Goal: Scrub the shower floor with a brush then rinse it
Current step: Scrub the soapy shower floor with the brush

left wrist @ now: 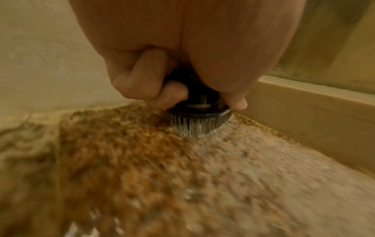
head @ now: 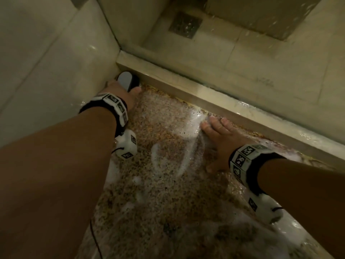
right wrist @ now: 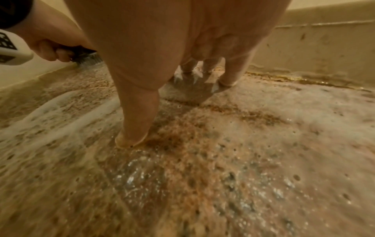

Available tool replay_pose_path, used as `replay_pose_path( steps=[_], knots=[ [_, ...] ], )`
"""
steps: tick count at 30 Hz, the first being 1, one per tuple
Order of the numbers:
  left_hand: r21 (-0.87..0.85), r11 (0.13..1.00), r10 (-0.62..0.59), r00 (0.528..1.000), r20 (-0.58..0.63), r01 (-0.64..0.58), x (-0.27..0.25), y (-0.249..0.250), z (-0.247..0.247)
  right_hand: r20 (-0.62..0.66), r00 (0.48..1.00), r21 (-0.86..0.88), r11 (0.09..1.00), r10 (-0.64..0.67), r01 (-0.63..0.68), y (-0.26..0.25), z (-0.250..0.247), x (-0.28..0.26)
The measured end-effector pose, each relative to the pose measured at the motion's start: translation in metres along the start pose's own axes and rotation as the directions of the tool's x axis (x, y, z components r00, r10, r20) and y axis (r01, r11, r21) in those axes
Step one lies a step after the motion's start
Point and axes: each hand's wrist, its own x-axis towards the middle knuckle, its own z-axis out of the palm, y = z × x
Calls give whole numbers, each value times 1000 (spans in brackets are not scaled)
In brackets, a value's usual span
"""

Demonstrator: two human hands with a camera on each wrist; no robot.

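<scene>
My left hand (head: 121, 89) grips a black scrub brush (head: 127, 80) with a grey top, down in the far left corner of the speckled brown shower floor (head: 168, 193). In the left wrist view the fingers (left wrist: 172, 94) curl round the black brush (left wrist: 201, 110), and its pale bristles (left wrist: 198, 126) press on the floor (left wrist: 142, 176). My right hand (head: 221, 139) lies flat on the wet floor with fingers spread, close to the raised curb (head: 205, 96). The right wrist view has its fingertips (right wrist: 131, 137) pressed on the foamy floor (right wrist: 223, 160). White foam (head: 188, 146) streaks the floor between the hands.
Cream tiled wall (head: 46, 53) stands at the left. Beyond the curb lies a tiled bathroom floor (head: 270, 62) with a square metal drain (head: 185, 25). Water and suds pool near the right forearm (head: 291, 227). A thin black cable (head: 95, 238) hangs at the lower left.
</scene>
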Motion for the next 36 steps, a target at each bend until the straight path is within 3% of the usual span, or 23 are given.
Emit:
replay_pose_path(
  steps=[7, 16, 18, 21, 23, 26, 28, 31, 34, 36],
  knots=[
    [29, 999, 18, 996, -84, -15, 4, -7, -2, 36, 999, -49, 999, 2, 0, -4, -8, -5],
    [91, 984, 153, 988, 0, -153, -62, 16, 16, 91, 995, -61, 998, 39, -34, -10, -13, -6],
    [164, 946, 276, 960, 54, -281, -83, 23, 19, 99, 994, -67, 997, 54, -48, -12, -17, -9],
    [197, 830, 497, 852, 164, -522, -124, 37, 37, 102, 993, -98, 994, 66, -56, -19, -22, -13],
    [163, 790, 555, 803, 217, -591, -142, 43, 50, 106, 991, -118, 990, 84, -71, -22, -23, -14],
    [106, 858, 483, 859, 173, -503, -126, 37, 42, 110, 990, -122, 989, 93, -80, -23, -23, -14],
    [45, 930, 355, 924, 142, -364, -96, 24, 28, 116, 990, -128, 989, 83, -68, -22, -24, -15],
    [33, 985, 169, 983, 71, -172, -49, -4, 8, 126, 989, -146, 988, 77, -58, -23, -27, -18],
    [43, 999, 32, 999, -6, -32, -25, -23, -6, 131, 988, -128, 990, 78, -62, -24, -30, -20],
    [33, 999, 5, 999, -47, -3, -18, -28, -7, 132, 988, -120, 990, 85, -70, -24, -30, -22]
  ],
)
